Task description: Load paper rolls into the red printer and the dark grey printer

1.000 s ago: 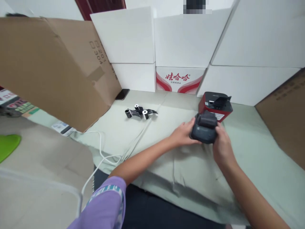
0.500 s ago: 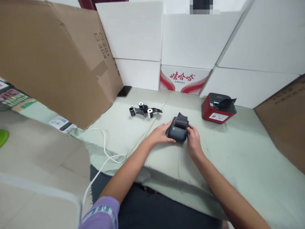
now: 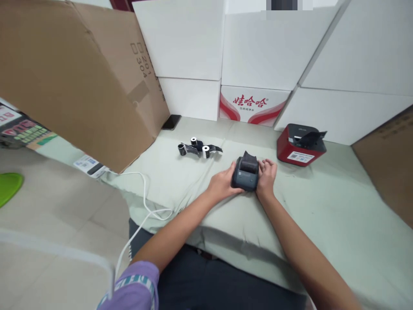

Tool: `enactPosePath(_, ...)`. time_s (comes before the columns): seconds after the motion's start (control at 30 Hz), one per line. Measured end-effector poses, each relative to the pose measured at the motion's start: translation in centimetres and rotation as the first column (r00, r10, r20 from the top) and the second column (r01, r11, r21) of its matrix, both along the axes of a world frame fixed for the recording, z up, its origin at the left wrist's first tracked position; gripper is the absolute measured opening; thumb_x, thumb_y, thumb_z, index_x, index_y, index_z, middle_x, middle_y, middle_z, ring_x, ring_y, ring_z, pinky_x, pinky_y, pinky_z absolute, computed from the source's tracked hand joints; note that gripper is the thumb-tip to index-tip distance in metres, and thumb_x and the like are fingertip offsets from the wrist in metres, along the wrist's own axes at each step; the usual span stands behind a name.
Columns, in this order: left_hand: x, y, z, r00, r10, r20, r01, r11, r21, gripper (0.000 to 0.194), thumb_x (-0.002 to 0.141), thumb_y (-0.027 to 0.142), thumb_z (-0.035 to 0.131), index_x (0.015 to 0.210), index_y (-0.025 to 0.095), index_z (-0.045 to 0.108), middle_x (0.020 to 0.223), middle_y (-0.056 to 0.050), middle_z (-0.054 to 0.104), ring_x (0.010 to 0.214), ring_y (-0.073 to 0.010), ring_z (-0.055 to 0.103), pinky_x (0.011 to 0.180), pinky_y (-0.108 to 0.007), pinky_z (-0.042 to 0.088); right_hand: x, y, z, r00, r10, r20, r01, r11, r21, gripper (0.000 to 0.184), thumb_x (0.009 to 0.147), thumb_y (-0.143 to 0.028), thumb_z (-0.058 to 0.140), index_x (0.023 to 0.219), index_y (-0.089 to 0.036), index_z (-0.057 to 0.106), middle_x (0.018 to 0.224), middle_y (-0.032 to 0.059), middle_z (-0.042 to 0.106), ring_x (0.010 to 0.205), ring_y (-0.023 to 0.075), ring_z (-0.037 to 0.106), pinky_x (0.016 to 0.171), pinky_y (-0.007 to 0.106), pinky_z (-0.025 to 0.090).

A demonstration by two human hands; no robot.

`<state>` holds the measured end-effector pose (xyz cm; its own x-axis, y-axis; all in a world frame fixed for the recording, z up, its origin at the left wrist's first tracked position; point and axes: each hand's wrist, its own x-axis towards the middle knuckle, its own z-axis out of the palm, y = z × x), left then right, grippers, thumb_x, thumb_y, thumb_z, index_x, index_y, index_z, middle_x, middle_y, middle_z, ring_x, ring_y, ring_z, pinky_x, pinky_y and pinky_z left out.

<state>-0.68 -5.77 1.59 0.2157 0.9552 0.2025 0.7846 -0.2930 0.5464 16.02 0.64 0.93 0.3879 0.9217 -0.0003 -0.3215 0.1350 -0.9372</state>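
White boxes (image 3: 190,43) stacked across top of frame; dark printer (image 3: 247,178) at centre clasped by half-open left hand (image 3: 222,184), loosely curled right hand (image 3: 266,180) placed alongside, hold unclear.

The dark device (image 3: 245,180) looks matt plastic, the tablecloth (image 3: 322,211) creased fabric.

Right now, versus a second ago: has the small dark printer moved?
Yes, leftward. Earlier it overlapped the red printer in view; now the small dark printer is clear to its left, nearer the rolls.
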Motion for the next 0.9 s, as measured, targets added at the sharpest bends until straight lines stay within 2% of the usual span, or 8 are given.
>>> enactPosePath(0.13,0.1,0.3,0.1,0.998,-0.034,-0.051,0.037,0.997,0.071,0.109,0.069,0.056,0.085,0.157,0.017,0.033,0.151,-0.019,0.055,0.132,-0.0355,0.061,0.113,-0.048,0.047,0.4,0.3,-0.4,0.997,0.037,0.069,-0.037,0.999,-0.004,0.036,0.082,-0.052,0.057,0.105,-0.025,0.050,0.110,0.0016,0.059,0.107,0.0169,0.065,0.106,0.037,0.048)
enactPosePath(0.23,0.1,0.5,0.3,0.995,-0.041,-0.090,0.049,0.995,0.088,0.104,0.069,0.057,0.085,0.152,0.015,0.041,0.150,-0.017,0.057,0.128,-0.0336,0.064,0.120,-0.049,0.041,0.6,0.7,-0.8,0.990,0.042,0.138,-0.040,0.999,-0.012,0.038,0.083,-0.055,0.056,0.106,-0.025,0.052,0.108,0.0015,0.061,0.106,0.0176,0.064,0.104,0.037,0.048)
enactPosePath(0.43,0.0,0.5,0.5,0.996,-0.013,-0.092,0.018,0.998,0.060,0.108,0.066,0.063,0.085,0.151,0.011,0.043,0.135,-0.016,0.069,0.119,-0.0335,0.069,0.122,-0.047,0.039,0.5,1.1,-1.2,0.975,0.041,0.220,-0.044,0.999,0.012,0.038,0.084,-0.058,0.052,0.102,-0.025,0.054,0.109,0.0025,0.065,0.110,0.0192,0.062,0.102,0.036,0.048)
enactPosePath(0.57,0.1,0.5,0.3,0.998,0.001,-0.056,0.002,0.998,0.058,0.107,0.065,0.065,0.084,0.151,0.015,0.045,0.131,-0.015,0.071,0.119,-0.0346,0.068,0.119,-0.050,0.042,0.8,1.1,-1.1,0.956,0.068,0.285,-0.073,0.997,0.009,0.037,0.082,-0.052,0.050,0.103,-0.024,0.058,0.113,0.0046,0.067,0.114,0.0218,0.061,0.102,0.039,0.048)
enactPosePath(0.67,0.0,0.5,0.0,1.000,0.013,-0.026,-0.011,0.997,0.076,0.106,0.063,0.066,0.086,0.150,0.020,0.047,0.129,-0.013,0.072,0.121,-0.0342,0.068,0.120,-0.050,0.041,2.0,1.4,-0.6,0.942,0.219,0.255,-0.220,0.975,-0.026,0.042,0.070,-0.038,0.055,0.109,-0.024,0.061,0.119,0.0060,0.069,0.120,0.0246,0.061,0.105,0.042,0.048)
enactPosePath(0.77,-0.1,0.6,-0.1,1.000,0.013,-0.005,-0.012,0.996,0.086,0.106,0.062,0.064,0.087,0.150,0.020,0.048,0.135,-0.012,0.070,0.124,-0.0339,0.066,0.121,-0.050,0.039,3.8,1.9,0.0,0.872,0.446,0.203,-0.450,0.893,-0.031,0.059,0.057,-0.024,0.059,0.116,-0.025,0.064,0.126,0.0056,0.070,0.125,0.0260,0.061,0.111,0.046,0.044)
enactPosePath(0.9,-0.3,0.8,-0.1,1.000,-0.008,0.018,0.007,0.998,0.067,0.109,0.061,0.064,0.088,0.152,0.018,0.046,0.138,-0.013,0.068,0.127,-0.0340,0.065,0.120,-0.051,0.040,5.5,2.3,0.4,0.792,0.567,0.228,-0.581,0.814,-0.004,0.063,0.057,-0.019,0.069,0.119,-0.026,0.067,0.132,0.0052,0.070,0.129,0.0254,0.060,0.116,0.046,0.039)
